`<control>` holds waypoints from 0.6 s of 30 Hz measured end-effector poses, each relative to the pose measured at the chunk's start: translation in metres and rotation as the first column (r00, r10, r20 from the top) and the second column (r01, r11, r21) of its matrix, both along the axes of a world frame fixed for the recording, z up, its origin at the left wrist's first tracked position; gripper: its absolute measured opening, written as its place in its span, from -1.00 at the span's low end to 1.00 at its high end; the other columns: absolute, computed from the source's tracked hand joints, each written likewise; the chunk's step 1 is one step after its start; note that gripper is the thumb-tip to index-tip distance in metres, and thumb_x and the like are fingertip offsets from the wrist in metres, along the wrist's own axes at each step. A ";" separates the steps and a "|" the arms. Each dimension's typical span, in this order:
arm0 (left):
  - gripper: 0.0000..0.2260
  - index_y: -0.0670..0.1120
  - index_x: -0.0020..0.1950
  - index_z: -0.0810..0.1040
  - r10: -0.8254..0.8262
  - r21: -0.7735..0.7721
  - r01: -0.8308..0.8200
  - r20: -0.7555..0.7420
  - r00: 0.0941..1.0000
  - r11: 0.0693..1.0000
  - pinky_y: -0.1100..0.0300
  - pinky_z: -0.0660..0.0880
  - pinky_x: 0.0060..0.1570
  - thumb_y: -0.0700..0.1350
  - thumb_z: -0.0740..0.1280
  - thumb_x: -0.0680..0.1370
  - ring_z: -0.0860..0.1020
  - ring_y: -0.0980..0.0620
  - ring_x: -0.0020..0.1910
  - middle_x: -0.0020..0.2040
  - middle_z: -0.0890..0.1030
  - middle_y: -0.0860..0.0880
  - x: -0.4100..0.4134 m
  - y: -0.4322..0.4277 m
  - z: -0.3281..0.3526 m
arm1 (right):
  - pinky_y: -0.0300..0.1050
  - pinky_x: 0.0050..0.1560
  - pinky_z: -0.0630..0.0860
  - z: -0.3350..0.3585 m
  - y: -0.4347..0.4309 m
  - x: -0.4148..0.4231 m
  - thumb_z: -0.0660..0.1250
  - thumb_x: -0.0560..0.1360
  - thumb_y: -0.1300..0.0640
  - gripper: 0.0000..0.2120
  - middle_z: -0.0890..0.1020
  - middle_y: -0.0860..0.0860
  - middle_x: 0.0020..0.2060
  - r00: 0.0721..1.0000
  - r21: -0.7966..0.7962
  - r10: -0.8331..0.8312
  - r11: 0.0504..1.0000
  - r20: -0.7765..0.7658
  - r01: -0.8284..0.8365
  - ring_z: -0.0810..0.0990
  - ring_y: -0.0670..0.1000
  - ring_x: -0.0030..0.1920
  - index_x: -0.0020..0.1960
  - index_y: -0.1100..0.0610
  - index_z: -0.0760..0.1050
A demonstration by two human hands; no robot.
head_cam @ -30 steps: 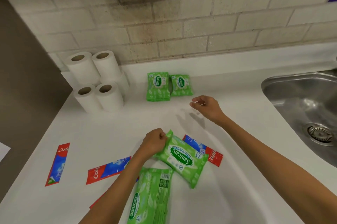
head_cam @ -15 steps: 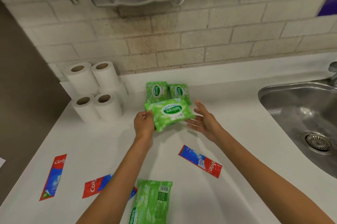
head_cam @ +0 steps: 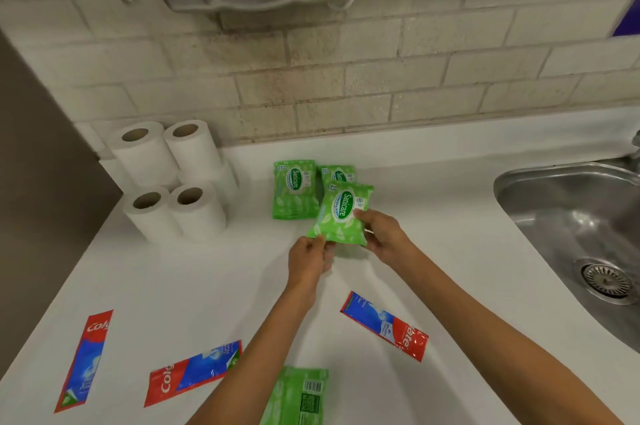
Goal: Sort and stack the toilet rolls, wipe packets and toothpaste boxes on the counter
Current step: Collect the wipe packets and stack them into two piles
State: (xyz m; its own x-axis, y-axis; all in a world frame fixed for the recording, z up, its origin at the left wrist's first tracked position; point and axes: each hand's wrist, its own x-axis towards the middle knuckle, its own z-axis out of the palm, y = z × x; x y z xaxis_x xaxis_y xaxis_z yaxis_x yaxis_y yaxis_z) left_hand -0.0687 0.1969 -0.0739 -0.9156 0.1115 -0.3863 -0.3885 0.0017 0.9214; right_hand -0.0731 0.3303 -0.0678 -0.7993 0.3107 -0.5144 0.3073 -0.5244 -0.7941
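— Above the counter (head_cam: 207,279), far middle, what is held?
— One packet (head_cam: 341,213), label up and tilted. The left hand (head_cam: 308,260) pinches its near left corner. The right hand (head_cam: 384,234) grips its right edge, thumb on the label.
— What lies under it?
— A second packet (head_cam: 337,173), mostly hidden; whether they touch I cannot tell. A pile (head_cam: 294,190) of packets lies just left.
— The rest?
— Rolls (head_cam: 173,178) stand upright far left, bunched together. Left box (head_cam: 83,360), middle box (head_cam: 194,371) and right box (head_cam: 384,326) lie flat, apart. A near packet (head_cam: 298,397) shows its barcode. The sink (head_cam: 571,216) is on the right.
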 end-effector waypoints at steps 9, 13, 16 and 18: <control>-0.92 -0.13 0.00 0.45 -0.069 -0.031 0.069 -0.009 0.998 0.997 0.28 0.40 -0.29 -0.26 0.19 0.58 0.47 0.05 -0.28 -0.20 0.54 -0.05 -0.007 -0.034 0.005 | -0.34 -0.57 0.37 0.005 0.039 -0.076 0.32 0.50 0.28 -0.74 0.53 0.07 -0.34 0.998 0.406 0.004 0.913 0.063 -0.029 0.40 -0.09 -0.51 0.16 0.35 0.51; -0.89 -0.14 0.05 0.44 -0.056 -0.037 0.055 -0.024 0.998 0.998 0.25 0.44 -0.24 -0.28 0.18 0.57 0.51 0.02 -0.25 -0.17 0.56 -0.07 -0.015 -0.046 0.001 | -0.16 -0.35 0.36 -0.008 0.047 -0.109 0.35 0.46 0.26 -0.69 0.53 0.16 -0.33 0.991 0.520 0.016 0.850 0.133 -0.083 0.41 0.02 -0.42 0.12 0.44 0.52; -0.87 -0.14 0.07 0.45 -0.052 -0.046 0.050 -0.036 0.998 0.998 0.22 0.46 -0.20 -0.28 0.18 0.57 0.53 -0.04 -0.19 -0.12 0.58 -0.10 -0.022 -0.050 -0.003 | -0.12 -0.21 0.38 -0.017 0.050 -0.120 0.34 0.44 0.23 -0.66 0.63 0.31 -0.15 0.990 0.598 0.006 0.796 0.141 -0.090 0.49 0.06 -0.22 0.10 0.46 0.51; -0.87 -0.14 0.07 0.45 -0.050 -0.044 0.048 -0.034 0.998 0.998 0.21 0.46 -0.20 -0.28 0.19 0.57 0.53 -0.05 -0.19 -0.13 0.59 -0.10 -0.024 -0.051 -0.005 | -0.16 -0.20 0.38 -0.018 0.050 -0.120 0.34 0.46 0.17 -0.64 0.60 0.22 -0.11 0.988 0.667 0.006 0.737 0.154 -0.109 0.54 0.07 -0.11 0.16 0.39 0.53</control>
